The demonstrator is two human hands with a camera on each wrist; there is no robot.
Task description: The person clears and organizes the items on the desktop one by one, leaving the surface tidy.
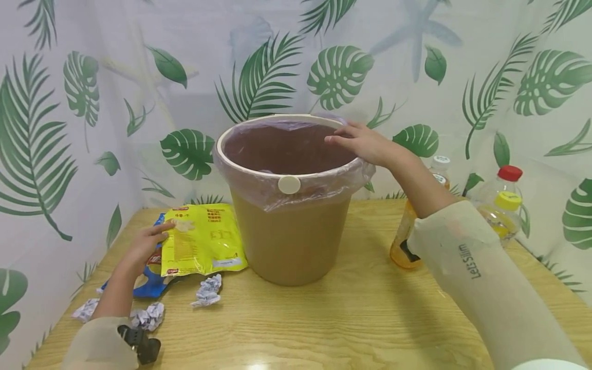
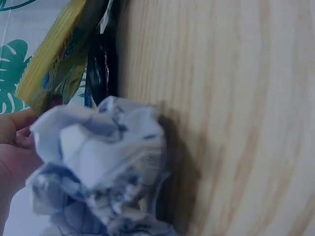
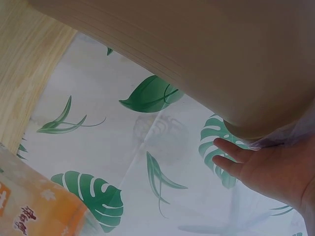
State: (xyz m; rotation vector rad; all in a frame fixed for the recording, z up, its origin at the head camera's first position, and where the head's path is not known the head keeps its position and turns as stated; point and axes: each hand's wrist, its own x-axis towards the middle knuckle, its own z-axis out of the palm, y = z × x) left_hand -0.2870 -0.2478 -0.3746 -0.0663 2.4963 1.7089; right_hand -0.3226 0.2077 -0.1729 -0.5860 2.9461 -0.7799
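A yellow snack bag [image 1: 203, 241] lies over a blue snack bag [image 1: 154, 282] on the left of the table. My left hand [image 1: 143, 246] pinches the left edge of the yellow bag. In the left wrist view, the yellow bag's edge [image 2: 54, 54] rises over the fingers behind a crumpled paper ball [image 2: 108, 152]. A tan bin [image 1: 291, 236] stands in the middle, with a thin plastic liner [image 1: 273, 192] folded over its rim. My right hand [image 1: 365, 144] rests at the bin's right rim, fingers loosely extended. The right wrist view shows two straight fingers [image 3: 236, 152] outside the rim.
Crumpled paper balls [image 1: 208, 292] lie in front of the bags. Right of the bin, an orange drink bottle [image 1: 404, 246] stands behind my right forearm. Farther right are a yellow-capped bottle [image 1: 506, 213] and a red-capped bottle [image 1: 509, 177]. A leaf-printed sheet [image 1: 287, 51] hangs behind the table.
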